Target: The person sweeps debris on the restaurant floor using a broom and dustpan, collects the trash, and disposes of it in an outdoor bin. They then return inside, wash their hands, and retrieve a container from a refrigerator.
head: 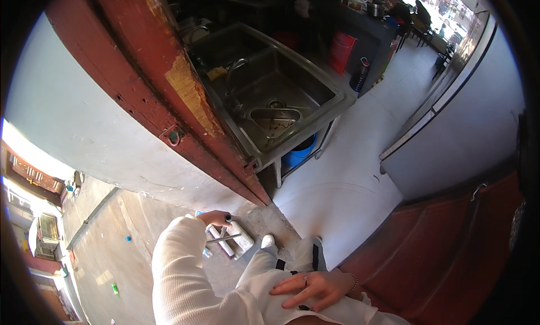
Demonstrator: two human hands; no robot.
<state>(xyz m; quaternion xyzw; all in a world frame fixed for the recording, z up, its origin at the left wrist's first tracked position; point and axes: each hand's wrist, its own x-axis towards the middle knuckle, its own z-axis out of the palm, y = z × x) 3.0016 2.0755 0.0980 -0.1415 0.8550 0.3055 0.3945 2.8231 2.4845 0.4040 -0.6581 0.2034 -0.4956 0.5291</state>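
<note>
My left hand (214, 218), at the end of a white knit sleeve, is curled around a dark-tipped handle (228, 218). What the handle belongs to is unclear from above. Just below it, a thin metal rod (223, 238) crosses over a white slab-like object (241, 237) and a white roll-like object (221, 240) near the ground. Against the front of my white top (253, 291) lies my right hand (316, 288), holding nothing, with its fingers spread. It wears a ring and a beaded bracelet.
Beside a worn red door frame (168, 93) stands a steel sink (295, 84), with a blue bucket (299, 156) beneath. A white floor (337, 198) leads inside towards seated people (415, 15). A red door panel (426, 236) is at right; concrete ground (126, 223) stretches left.
</note>
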